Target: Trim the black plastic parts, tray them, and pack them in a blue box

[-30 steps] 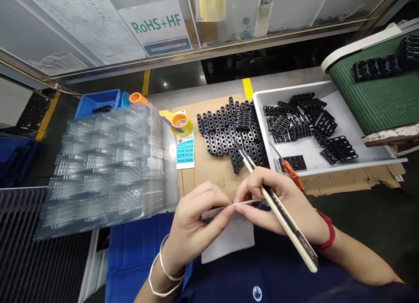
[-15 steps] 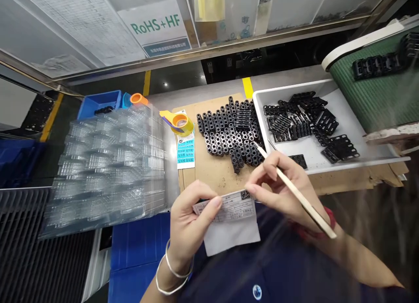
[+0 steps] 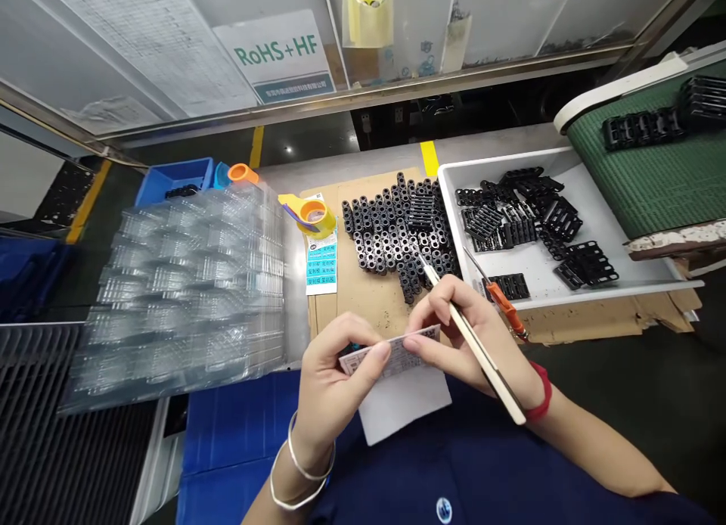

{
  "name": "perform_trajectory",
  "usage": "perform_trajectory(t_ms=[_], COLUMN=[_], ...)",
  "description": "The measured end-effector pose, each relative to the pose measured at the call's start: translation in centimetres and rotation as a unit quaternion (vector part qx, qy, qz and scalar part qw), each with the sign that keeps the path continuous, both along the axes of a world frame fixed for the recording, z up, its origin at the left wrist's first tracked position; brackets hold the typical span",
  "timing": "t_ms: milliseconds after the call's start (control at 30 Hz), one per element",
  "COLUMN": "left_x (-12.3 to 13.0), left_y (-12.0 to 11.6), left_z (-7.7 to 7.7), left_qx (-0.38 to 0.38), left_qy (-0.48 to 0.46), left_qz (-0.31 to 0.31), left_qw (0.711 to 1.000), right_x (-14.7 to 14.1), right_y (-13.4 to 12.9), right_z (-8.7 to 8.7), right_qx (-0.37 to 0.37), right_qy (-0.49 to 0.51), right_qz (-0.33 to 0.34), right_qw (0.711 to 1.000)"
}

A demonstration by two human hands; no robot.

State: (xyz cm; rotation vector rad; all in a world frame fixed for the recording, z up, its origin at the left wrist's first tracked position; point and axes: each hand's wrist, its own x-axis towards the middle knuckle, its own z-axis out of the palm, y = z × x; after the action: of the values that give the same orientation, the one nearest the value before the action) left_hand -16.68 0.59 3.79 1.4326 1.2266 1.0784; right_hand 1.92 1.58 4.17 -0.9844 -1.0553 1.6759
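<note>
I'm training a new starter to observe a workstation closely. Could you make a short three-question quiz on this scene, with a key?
1. True or false: the left hand and the right hand both touch the printed slip.

2. Where is the orange-handled tool?
A) On the green conveyor belt
B) At the near-left corner of the white tray
C) Inside the blue bin

3. Fill in the colour: the label sheet by the yellow tape dispenser carries ____ labels.

Key: 1. True. 2. B. 3. Blue.
</note>
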Motion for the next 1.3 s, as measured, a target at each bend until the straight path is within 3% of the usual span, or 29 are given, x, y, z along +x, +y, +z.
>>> perform_trajectory(t_ms=[233, 400, 567, 733, 867, 1000, 1100, 1233, 1300], left_x=[-0.3, -1.0, -1.8, -1.6, -1.1, -0.9, -1.0, -1.3, -1.3], left_y=[-0.2, 0.2, 0.7, 0.1, -0.4, -0.6, -0.5, -0.4, -0.3], left_z=[-0.8, -0.9, -3.3, -5.6, -5.8, -5.3, -4.9, -4.9, -5.0], left_qx=[-0.047, -0.153, -0.210, -0.295, -0.275, -0.206, -0.164, -0.191, -0.231], left_qy=[-0.082, -0.133, -0.212, -0.176, -0.144, -0.088, -0.050, -0.042, -0.081], left_qz=[0.043, -0.013, -0.002, -0.023, 0.002, 0.056, 0.040, 0.009, 0.012], left_qw=[0.995, 0.979, 0.954, 0.939, 0.951, 0.973, 0.984, 0.981, 0.969], right_x=[0.6, 0.7, 1.0, 0.9, 1.0, 1.2, 1.1, 0.8, 0.5], right_y=[-0.1, 0.4, 1.0, 1.0, 1.1, 1.1, 1.0, 1.0, 0.9], right_z=[-0.3, -0.5, -1.5, -2.2, -2.7, -3.4, -3.7, -3.4, -3.1], right_qx=[0.058, 0.056, 0.041, 0.003, 0.002, 0.006, 0.013, 0.040, 0.059], right_qy=[-0.051, -0.063, -0.055, -0.031, -0.030, -0.038, -0.058, -0.106, -0.119], right_qz=[-0.025, -0.058, -0.106, -0.130, -0.139, -0.130, -0.123, -0.132, -0.134], right_qw=[0.997, 0.995, 0.992, 0.991, 0.990, 0.991, 0.991, 0.985, 0.982])
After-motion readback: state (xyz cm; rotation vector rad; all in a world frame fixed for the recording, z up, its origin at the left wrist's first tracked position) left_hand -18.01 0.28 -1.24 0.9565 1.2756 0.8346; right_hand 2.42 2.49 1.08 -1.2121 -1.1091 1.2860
